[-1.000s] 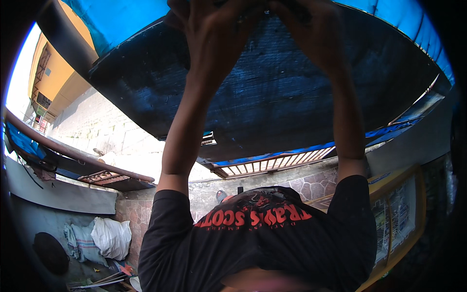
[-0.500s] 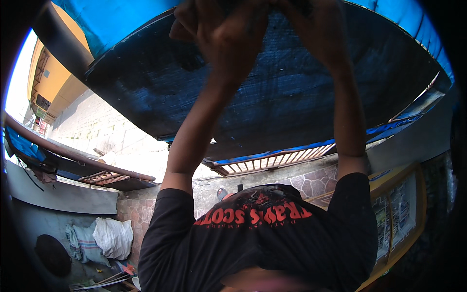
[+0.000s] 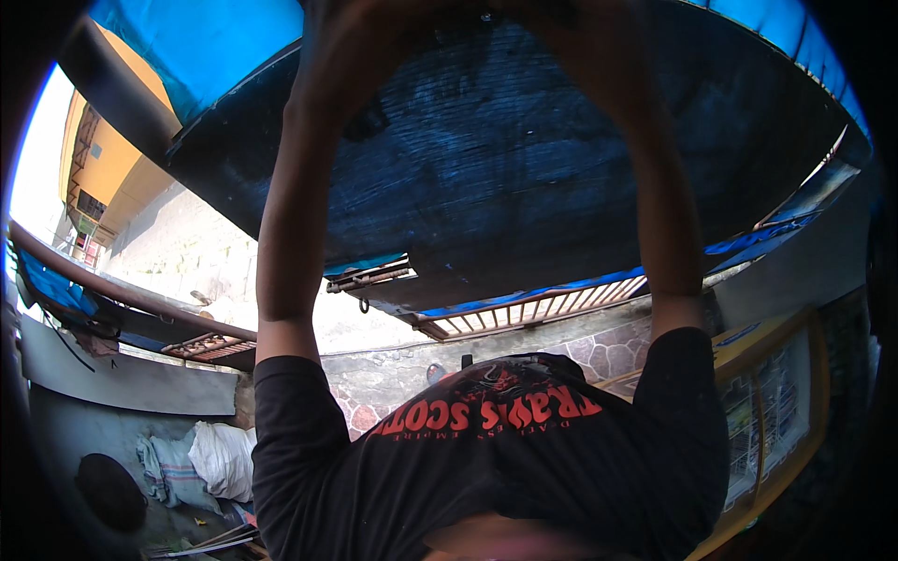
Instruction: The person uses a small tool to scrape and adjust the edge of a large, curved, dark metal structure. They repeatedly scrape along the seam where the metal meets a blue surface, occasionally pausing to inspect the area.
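Observation:
Both my arms are raised to a large dark blue-black panel (image 3: 505,178) that looks like a worn board. Near its top left part is my left hand (image 3: 360,56), dark and blurred, with its fingers lost in shadow. My right hand (image 3: 594,56) reaches the top middle of the same panel, its fingers likewise too dark to make out. A small shiny spot, perhaps a screw head (image 3: 486,17), shows on the panel between the hands. What either hand holds, if anything, cannot be seen.
Below the panel are a metal slide bolt (image 3: 369,278) and a barred rail (image 3: 533,309). Blue sheeting (image 3: 215,47) hangs at upper left. White sacks (image 3: 223,458) lie at lower left; a yellow-framed glass cabinet (image 3: 772,421) stands at right. A stone wall (image 3: 608,355) runs behind.
My left hand and forearm have moved left, uncovering the slide bolt under the panel. The right hand has shifted slightly and is darker. The two hands are farther apart.

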